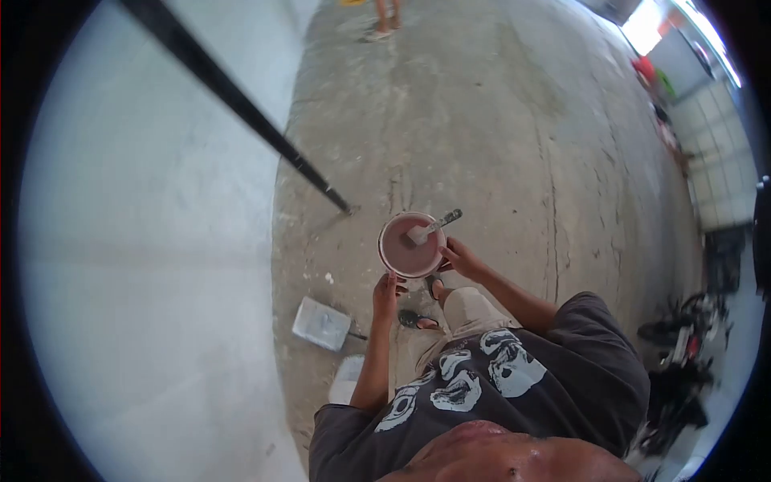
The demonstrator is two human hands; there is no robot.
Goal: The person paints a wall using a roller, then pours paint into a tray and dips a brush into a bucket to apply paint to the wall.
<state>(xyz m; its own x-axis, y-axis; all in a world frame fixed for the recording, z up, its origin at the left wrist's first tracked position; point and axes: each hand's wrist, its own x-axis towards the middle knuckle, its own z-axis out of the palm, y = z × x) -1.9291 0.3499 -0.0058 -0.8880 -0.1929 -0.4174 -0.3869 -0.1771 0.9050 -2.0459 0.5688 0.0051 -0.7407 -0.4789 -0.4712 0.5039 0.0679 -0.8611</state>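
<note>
A round bucket [397, 263] of pinkish-brown liquid is held out in front of my body, above the floor. My left hand [387, 289] grips its near rim at the lower left. At the lower right side, my right hand [456, 255] has its fingers wrapped on the rim. A brush [419, 234] with a dark, speckled handle rests in the bucket, its bristles in the liquid and its handle sticking out over the right rim.
A pale rectangular tray [321, 324] and a white container [345, 379] are on the floor at my left. A black pole [265, 128] slants down to the floor beside the white wall [144, 265]. Another person's legs [387, 14] show at the top. Motorcycles [683, 345] stand at the right.
</note>
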